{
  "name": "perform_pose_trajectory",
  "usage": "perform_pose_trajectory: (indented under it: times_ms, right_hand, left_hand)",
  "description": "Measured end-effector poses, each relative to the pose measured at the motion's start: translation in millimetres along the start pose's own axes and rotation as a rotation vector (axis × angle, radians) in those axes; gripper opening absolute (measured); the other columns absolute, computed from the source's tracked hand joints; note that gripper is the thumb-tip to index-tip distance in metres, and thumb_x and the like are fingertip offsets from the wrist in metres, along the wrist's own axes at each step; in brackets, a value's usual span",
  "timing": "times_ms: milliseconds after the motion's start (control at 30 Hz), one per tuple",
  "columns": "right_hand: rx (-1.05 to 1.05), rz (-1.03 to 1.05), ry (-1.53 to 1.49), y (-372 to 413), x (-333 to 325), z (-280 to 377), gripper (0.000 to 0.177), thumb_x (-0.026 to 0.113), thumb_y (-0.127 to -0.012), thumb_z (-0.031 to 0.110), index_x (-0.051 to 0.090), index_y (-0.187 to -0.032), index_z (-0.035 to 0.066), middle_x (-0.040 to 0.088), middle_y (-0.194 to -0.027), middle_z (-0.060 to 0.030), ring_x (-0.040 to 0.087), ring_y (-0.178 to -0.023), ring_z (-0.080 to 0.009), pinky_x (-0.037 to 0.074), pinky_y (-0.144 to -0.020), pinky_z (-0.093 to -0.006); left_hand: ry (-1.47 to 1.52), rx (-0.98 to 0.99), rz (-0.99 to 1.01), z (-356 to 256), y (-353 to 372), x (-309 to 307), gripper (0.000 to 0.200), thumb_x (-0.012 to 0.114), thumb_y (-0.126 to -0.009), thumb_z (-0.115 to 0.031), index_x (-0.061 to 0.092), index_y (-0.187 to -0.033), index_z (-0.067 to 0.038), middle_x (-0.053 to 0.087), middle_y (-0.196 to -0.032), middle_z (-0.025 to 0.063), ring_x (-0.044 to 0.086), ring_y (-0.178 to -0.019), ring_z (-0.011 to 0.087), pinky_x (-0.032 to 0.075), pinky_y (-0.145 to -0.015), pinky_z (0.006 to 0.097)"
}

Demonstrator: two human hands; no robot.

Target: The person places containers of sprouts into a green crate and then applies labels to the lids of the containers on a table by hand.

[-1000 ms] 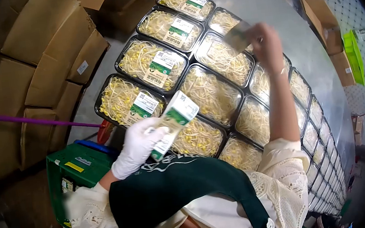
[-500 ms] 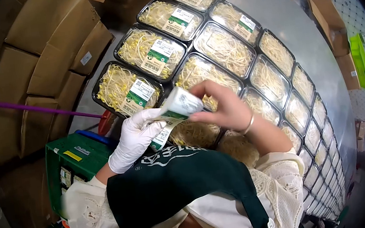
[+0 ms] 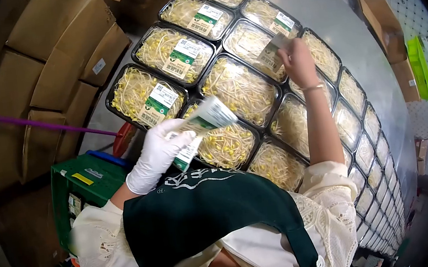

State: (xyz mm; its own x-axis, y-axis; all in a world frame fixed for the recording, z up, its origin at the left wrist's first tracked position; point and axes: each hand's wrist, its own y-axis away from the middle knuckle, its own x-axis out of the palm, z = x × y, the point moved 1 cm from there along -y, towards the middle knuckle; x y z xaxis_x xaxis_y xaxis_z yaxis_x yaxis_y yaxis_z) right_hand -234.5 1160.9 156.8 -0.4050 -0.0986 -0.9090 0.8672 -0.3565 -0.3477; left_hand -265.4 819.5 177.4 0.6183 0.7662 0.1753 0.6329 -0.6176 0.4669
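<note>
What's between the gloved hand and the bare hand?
In the head view: labels gripped by the gloved left hand, then a tray of sprouts, before the bare right hand and its own label.

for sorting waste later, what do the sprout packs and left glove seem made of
Sprout packs: probably plastic, glossy; their clear tops catch the light, with black edges. Left glove: likely thin latex or nitrile, fairly matte white; it shows fine creases.

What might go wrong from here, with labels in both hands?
The label in the right hand might land crooked or creased, since it is gripped at one end over the far tray. The folded labels in the gloved left hand overhang the near tray and could brush its lid; contact is unclear.
</note>
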Motion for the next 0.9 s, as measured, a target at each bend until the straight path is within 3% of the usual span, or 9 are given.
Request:
perform_pose_trajectory:
  times_ms: [200, 267, 300, 367, 433, 567, 700, 767, 900]
  right_hand:
    - [0.053, -0.086, 0.496, 25.3, 5.6, 24.7, 0.071, 0.054, -0.073, 0.044, 0.029, -0.124, 0.002, 0.047, -0.109, -0.0214, 0.050, -0.094, -0.0292, 0.040, -0.078, -0.0348]
    - [0.284, 0.355, -0.315, 41.6, -22.1, 68.3, 0.068, 0.057, -0.074, 0.041, 0.032, -0.122, 0.000, 0.048, -0.109, -0.0196, 0.047, -0.101, -0.0273, 0.039, -0.083, -0.0373]
    - [0.006, 0.486, -0.762, 58.0, -29.0, 80.6, 0.058, 0.061, -0.074, 0.031, 0.038, -0.117, 0.000, 0.051, -0.104, -0.0176, 0.050, -0.096, -0.0243, 0.041, -0.080, -0.0361]
    - [-0.192, 0.565, -0.975, 81.3, -55.2, 129.4, 0.041, 0.061, -0.073, 0.017, 0.046, -0.107, 0.000, 0.054, -0.094, -0.0151, 0.053, -0.086, -0.0248, 0.043, -0.073, -0.0342]
    - [-0.287, 0.356, -0.746, 94.5, -57.0, 139.7, 0.027, 0.059, -0.071, 0.006, 0.050, -0.096, 0.001, 0.054, -0.083, -0.0142, 0.053, -0.076, -0.0273, 0.043, -0.066, -0.0341]
    - [-0.258, 0.292, -0.868, 112.8, -56.5, 156.2, 0.018, 0.058, -0.069, 0.002, 0.052, -0.086, 0.003, 0.052, -0.068, -0.0130, 0.052, -0.061, -0.0292, 0.043, -0.056, -0.0329]
    - [-0.179, -0.173, -0.512, 83.8, -65.1, 116.7, 0.004, 0.062, -0.068, 0.006, 0.058, -0.067, 0.008, 0.056, -0.063, -0.0045, 0.053, -0.058, -0.0142, 0.043, -0.053, -0.0253]
    - [0.123, -0.052, -0.581, 54.3, -69.6, 71.4, 0.012, 0.058, -0.074, 0.013, 0.053, -0.079, 0.003, 0.058, -0.070, -0.0074, 0.053, -0.060, -0.0155, 0.044, -0.057, -0.0258]
    - [0.105, 0.275, -0.194, 70.9, -23.7, 77.2, 0.022, 0.058, -0.075, 0.019, 0.048, -0.084, 0.001, 0.055, -0.076, -0.0092, 0.052, -0.069, -0.0179, 0.043, -0.063, -0.0283]
  left_hand:
    - [0.160, 0.068, 0.005, 1.9, 9.9, -5.5, 0.036, 0.057, -0.073, -0.001, 0.049, -0.107, 0.002, 0.058, -0.093, 0.0068, 0.054, -0.082, 0.0104, 0.044, -0.073, 0.0224]
    - [0.125, 0.166, 0.044, 4.9, 7.3, 3.2, 0.035, 0.056, -0.073, 0.001, 0.048, -0.107, 0.001, 0.057, -0.094, 0.0069, 0.054, -0.081, 0.0104, 0.044, -0.074, 0.0227]
    - [0.121, 0.239, 0.060, 6.0, 8.2, 8.4, 0.032, 0.056, -0.073, 0.001, 0.049, -0.105, 0.001, 0.057, -0.094, 0.0071, 0.054, -0.081, 0.0104, 0.044, -0.075, 0.0228]
    - [0.078, 0.237, 0.088, 4.1, 9.3, 6.3, 0.032, 0.056, -0.073, 0.003, 0.049, -0.104, 0.000, 0.057, -0.093, 0.0068, 0.053, -0.083, 0.0103, 0.044, -0.075, 0.0232]
    - [-0.173, -0.017, 0.218, -2.6, 11.2, 1.5, 0.021, 0.057, -0.075, -0.001, 0.053, -0.096, -0.001, 0.058, -0.089, 0.0041, 0.053, -0.083, 0.0098, 0.043, -0.076, 0.0236]
    - [-0.052, 0.435, 0.210, -1.6, 12.3, 28.1, 0.013, 0.056, -0.077, -0.003, 0.055, -0.089, 0.002, 0.058, -0.082, 0.0035, 0.053, -0.072, 0.0077, 0.043, -0.067, 0.0210]
    - [-0.130, 0.107, 0.254, -0.4, 23.1, 22.9, 0.016, 0.061, -0.075, -0.010, 0.057, -0.085, 0.002, 0.058, -0.075, 0.0034, 0.052, -0.067, 0.0052, 0.043, -0.061, 0.0187]
    - [-0.085, 0.027, 0.101, 1.6, 23.5, 9.6, 0.021, 0.060, -0.072, -0.005, 0.056, -0.091, 0.004, 0.059, -0.075, 0.0049, 0.055, -0.069, 0.0082, 0.045, -0.060, 0.0202]
    - [0.104, 0.164, -0.121, 21.7, 18.6, -38.0, 0.022, 0.059, -0.073, -0.004, 0.055, -0.093, 0.004, 0.060, -0.081, 0.0078, 0.056, -0.067, 0.0091, 0.046, -0.061, 0.0202]
